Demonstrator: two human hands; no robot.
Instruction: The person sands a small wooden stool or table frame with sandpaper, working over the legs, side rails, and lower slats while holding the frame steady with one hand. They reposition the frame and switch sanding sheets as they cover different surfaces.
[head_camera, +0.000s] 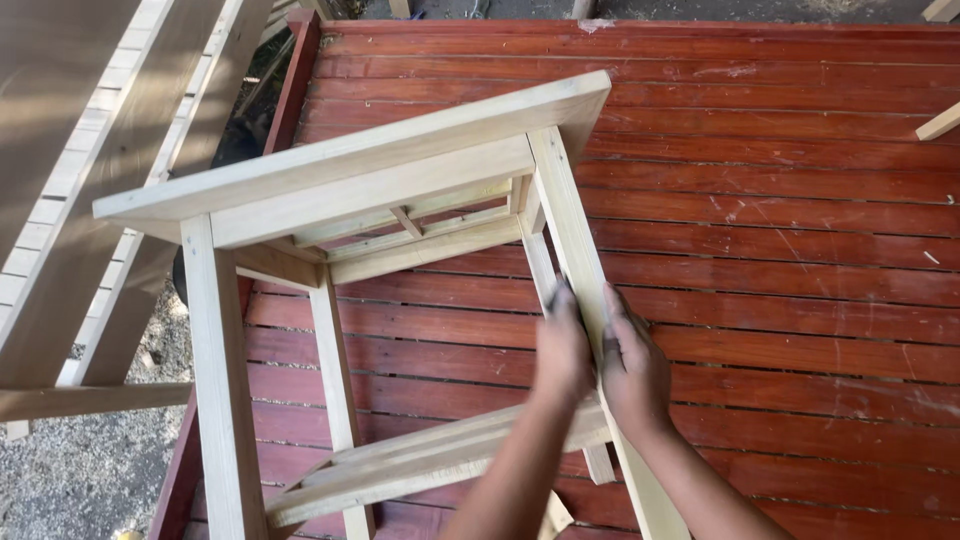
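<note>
Gripping one pale leg (572, 250) of an unpainted stool (360, 200), we have both hands on it about halfway along. Our left hand (562, 345) wraps the leg from its left side, fingers curled around the wood; our right hand (632, 365) clasps the same leg from the right, just beside the left, thumb lying up along the edge. The stool lies tipped on a red slatted deck (780, 200), its flat top (350, 150) turned away from us and its legs pointing back toward us. A lower rail (420, 465) crosses between the legs below our wrists. Left of the deck, long bare boards (70, 200) lean over gravel ground (80, 470). We cannot tell what, if anything, sits between palm and wood.
</note>
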